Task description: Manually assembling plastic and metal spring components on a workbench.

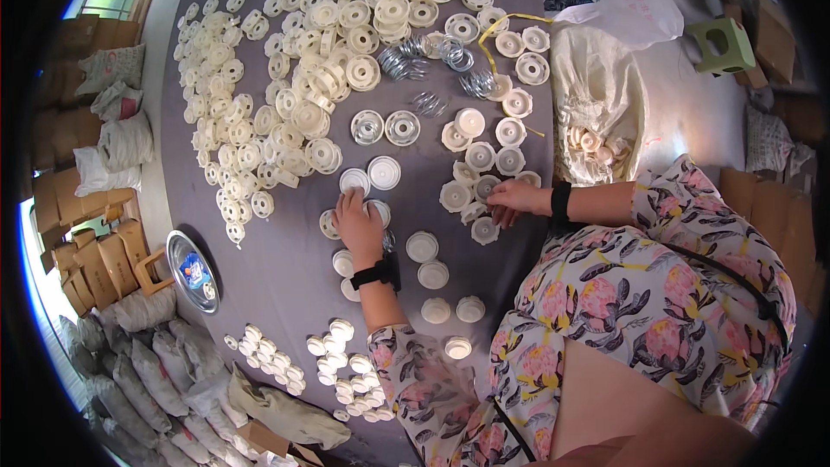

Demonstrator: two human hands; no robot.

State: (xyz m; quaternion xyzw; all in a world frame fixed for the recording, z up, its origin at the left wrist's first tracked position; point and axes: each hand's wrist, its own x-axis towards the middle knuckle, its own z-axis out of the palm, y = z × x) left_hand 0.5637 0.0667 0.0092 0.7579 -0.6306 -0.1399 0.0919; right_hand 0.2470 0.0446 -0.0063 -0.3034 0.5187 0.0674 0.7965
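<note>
My left hand [359,220] lies palm down on the grey table [285,277], fingers together, covering a white plastic disc [378,210] and reaching to another disc [354,180]. What is under the palm is hidden. A black watch sits on that wrist. My right hand [512,199], with a black wristband, pinches a white round disc [484,189] at the edge of a small group of discs [471,160]. Two discs with metal springs inside [385,128] lie just beyond both hands. Loose metal springs [428,104] lie farther off.
A big heap of cream plastic wheels [294,78] covers the far table. Finished white caps [437,272] lie near my left forearm, small stacked caps [341,363] lower down. A metal dish [192,270] is at the left edge, a sack of parts [596,121] and a green stool [724,45] at the right.
</note>
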